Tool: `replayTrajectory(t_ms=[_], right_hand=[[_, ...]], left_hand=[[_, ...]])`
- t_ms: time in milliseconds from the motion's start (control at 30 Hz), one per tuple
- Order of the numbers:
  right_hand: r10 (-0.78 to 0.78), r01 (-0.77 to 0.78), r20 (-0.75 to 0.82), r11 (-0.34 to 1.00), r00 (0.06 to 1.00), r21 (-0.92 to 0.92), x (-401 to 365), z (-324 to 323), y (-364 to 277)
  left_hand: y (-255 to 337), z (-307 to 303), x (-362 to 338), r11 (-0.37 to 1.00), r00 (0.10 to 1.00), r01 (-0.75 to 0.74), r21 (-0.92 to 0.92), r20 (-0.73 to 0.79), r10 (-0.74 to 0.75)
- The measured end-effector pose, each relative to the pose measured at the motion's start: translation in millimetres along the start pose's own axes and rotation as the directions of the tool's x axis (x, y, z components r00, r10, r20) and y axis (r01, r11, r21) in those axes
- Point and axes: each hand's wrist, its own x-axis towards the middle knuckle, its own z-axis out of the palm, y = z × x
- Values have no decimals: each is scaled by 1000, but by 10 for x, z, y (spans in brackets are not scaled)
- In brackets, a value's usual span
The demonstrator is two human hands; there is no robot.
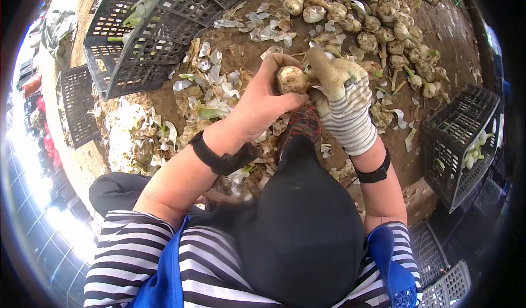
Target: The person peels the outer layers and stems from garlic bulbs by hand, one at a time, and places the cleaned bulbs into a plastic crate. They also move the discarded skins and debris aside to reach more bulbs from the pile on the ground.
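Bare and slightly curled, my left hand (257, 97) grips a soil-stained garlic bulb (292, 80) between thumb and fingers. The bulb's round end faces up toward me. My right hand (342, 91), in a dirty white knitted glove, is close against the bulb's right side. Its thumb stands up while the other fingers curl in. What those fingers hold, perhaps the bulb's stalk, is hidden. Below both hands, a patterned shoe (304, 124) shows past my dark-clad knee (301, 215).
A heap of unpeeled garlic bulbs (386, 15) lies on the soil ahead and to the right. Pale peelings (219, 86) litter the ground. A black crate (145, 53) with greenish-white pieces stands tilted at upper left; another crate (449, 138) stands at right.
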Motion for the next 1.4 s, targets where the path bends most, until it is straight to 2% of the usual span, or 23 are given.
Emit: replayTrajectory(t_ms=[133, 200, 233, 300, 333, 400, 533, 567, 600, 733, 767, 800, 833, 867, 933, 967, 1000, 1067, 1100, 1167, 1267, 1333, 1400], right_hand=[[75, -86, 164, 994, 984, 63, -29, -14, -42], [125, -139, 243, 989, 962, 42, -34, -32, -62], [109, -121, 273, 992, 956, 27, -32, -42, -65], [79, -69, 307, 997, 948, -42, -35, -42, -64], [78, -68, 307, 997, 948, -40, -32, -48, -81], [69, -40, 282, 993, 957, -108, -18, -60, -112], [108, -101, 342, 994, 934, -38, -14, -31, -113], [129, -127, 335, 992, 933, -27, -6, -28, -116], [150, -153, 329, 988, 932, -17, 2, -30, -118], [181, -187, 305, 982, 935, -7, 50, -68, -113], [379, -394, 111, 901, 919, 181, 1, -24, -122], [583, -521, -43, 754, 811, 399, -16, 2, -136], [855, -685, 146, 284, 498, 671, 1, -38, -213], [849, -636, 392, -88, 355, 767, -36, -111, -165], [664, -670, 620, -235, 418, 704, -124, -140, -146], [667, -670, 619, -236, 416, 704, -109, -141, -160], [658, -725, 649, -221, 383, 652, -59, -135, -192], [646, -777, 679, -205, 349, 595, -40, -124, -190], [619, -747, 702, -265, 354, 610, -83, -117, -150], [588, -641, 702, -367, 401, 674, -66, -127, -177], [500, -571, 740, -476, 450, 669, -131, -159, -155], [463, -581, 737, -456, 493, 675, -183, -187, -92], [484, -696, 707, -244, 517, 675, -155, -238, -39]], left_hand=[[-25, 7, -19, 999, 1000, 2, 36, 21, -3], [-76, -41, 1, 944, 997, -73, 323, 14, 72], [-105, -64, 9, 944, 997, -73, 321, 13, 72], [-138, -105, 30, 680, 953, -278, 679, 104, 286], [-128, -105, 23, 680, 953, -277, 679, 102, 287], [-84, -82, 11, 489, 928, -291, 822, 118, 354], [40, -120, 52, 619, 990, -96, 780, 12, 138], [14, -184, 106, 904, 995, 94, 418, -63, -75], [0, -219, 131, 955, 955, 293, -36, -33, -295], [-28, -161, 81, 895, 966, 250, -370, 28, -258], [-46, -112, 55, 894, 966, 248, -373, 29, -256], [-68, -43, 29, 966, 997, 40, -256, -59, -57], [-80, -1, 25, 979, 981, -167, -117, -119, 153], [-91, 10, 34, 979, 981, -167, -116, -118, 154], [-150, 19, 45, 923, 939, -296, 246, -99, 328], [-161, -7, 62, 798, 899, -375, 472, -23, 436], [-158, -5, 46, 799, 900, -374, 471, -23, 435], [-54, 45, -2, 988, 988, -144, 57, -46, 147], [-61, 22, -1, 988, 988, -146, 57, -47, 148], [-92, -40, -5, 946, 995, 3, -324, 100, 31], [-35, -69, 5, 856, 974, 172, -488, 214, -74], [-6, -58, 11, 839, 965, 224, -495, 233, -120], [33, -76, -10, 717, 938, 337, -610, 283, -200]])
